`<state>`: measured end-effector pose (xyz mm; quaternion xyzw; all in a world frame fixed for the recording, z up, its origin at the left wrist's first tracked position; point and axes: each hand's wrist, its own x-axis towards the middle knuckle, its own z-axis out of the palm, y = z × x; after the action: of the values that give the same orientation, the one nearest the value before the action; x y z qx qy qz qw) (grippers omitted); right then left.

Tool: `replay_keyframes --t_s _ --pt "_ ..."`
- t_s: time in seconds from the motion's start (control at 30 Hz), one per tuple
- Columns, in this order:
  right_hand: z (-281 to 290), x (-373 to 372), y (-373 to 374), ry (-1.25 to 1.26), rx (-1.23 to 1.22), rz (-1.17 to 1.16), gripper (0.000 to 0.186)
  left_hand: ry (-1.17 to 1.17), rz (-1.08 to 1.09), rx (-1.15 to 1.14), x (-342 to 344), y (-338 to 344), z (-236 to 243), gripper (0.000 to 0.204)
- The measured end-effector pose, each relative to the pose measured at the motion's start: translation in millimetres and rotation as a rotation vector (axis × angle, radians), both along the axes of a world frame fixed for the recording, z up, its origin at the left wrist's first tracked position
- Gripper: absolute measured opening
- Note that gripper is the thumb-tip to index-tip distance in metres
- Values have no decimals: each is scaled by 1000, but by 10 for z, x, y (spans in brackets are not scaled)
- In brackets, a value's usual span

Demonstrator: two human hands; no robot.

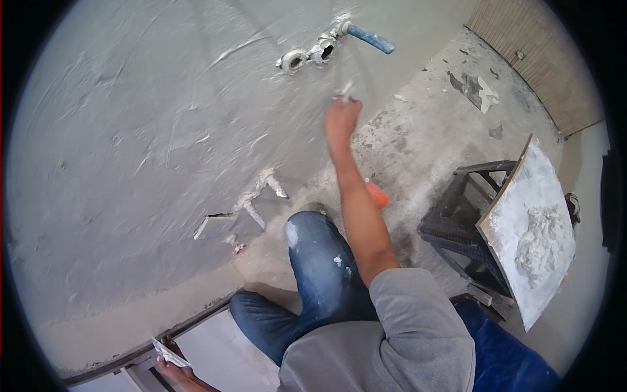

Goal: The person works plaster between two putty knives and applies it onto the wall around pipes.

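Note:
My right hand (pixel 341 117) is raised near the grey plastered wall (pixel 163 130), just below and left of a blue pipe stub (pixel 371 39). It is closed round a small whitish tool (pixel 347 90), blurred, which looks like a narrow scraper. At the lower left, my left hand (pixel 171 369) grips a flat plate-like blade (pixel 171 353) smeared with white plaster; its handle is hidden. Two round pipe openings (pixel 294 61) with white rims sit in the wall beside the blue stub. Lower down, plaster-caked pipe ends (pixel 251 199) stick out.
A board (pixel 509 209) with a heap of wet white plaster (pixel 545 245) lies tilted on a dark plastic stool (pixel 457 228) at right. An orange object (pixel 377 195) rests on the dusty floor (pixel 418 144), partly behind my forearm. Loose scraps (pixel 486 95) lie farther off.

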<state>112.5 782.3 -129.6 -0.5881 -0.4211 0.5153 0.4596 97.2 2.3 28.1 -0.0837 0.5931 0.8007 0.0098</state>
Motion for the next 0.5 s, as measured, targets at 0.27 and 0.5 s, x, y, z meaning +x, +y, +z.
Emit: replay_keyframes --t_s 0.27,0.5 --pt "-634 270 -1015 -4 215 113 37 4 135 -120 74 -19 109 48" --pt "-3125 91 -736 11 -460 147 43 -32 36 -91 -63 77 -12 42"
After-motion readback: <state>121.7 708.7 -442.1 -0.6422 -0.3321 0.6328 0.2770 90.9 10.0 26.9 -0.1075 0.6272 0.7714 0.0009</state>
